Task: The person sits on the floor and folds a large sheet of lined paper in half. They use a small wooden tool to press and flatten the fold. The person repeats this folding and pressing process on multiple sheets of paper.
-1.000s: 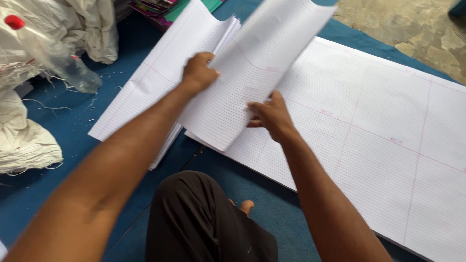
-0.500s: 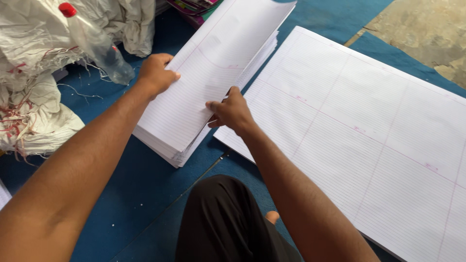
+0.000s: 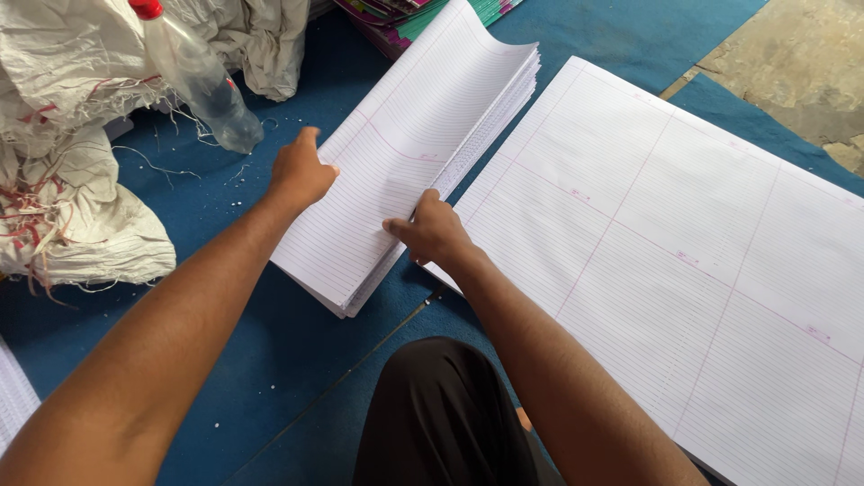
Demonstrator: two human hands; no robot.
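Both hands rest on a stack (image 3: 409,162) of folded ruled sheets that lies on a blue mat (image 3: 270,351) on the floor. The left hand (image 3: 301,173) presses against the stack's left edge, fingers curled loosely and thumb raised; it grips nothing. The right hand (image 3: 432,230) lies flat on the stack's right edge near the lower corner, fingers spread over the top sheet, pinching nothing that I can see. The top sheet curls up at its far end.

Just right of the stack, touching it, a large sheet (image 3: 684,261) lies spread flat, white with fine lines and thin red rules dividing it into panels.

Far left, a clear plastic bottle (image 3: 202,85) with a red cap lies tilted against white woven sacks (image 3: 72,153). Beyond the stack sits a pile of books (image 3: 396,16) with green and pink covers. A dark-clad knee (image 3: 441,414) shows at the bottom.
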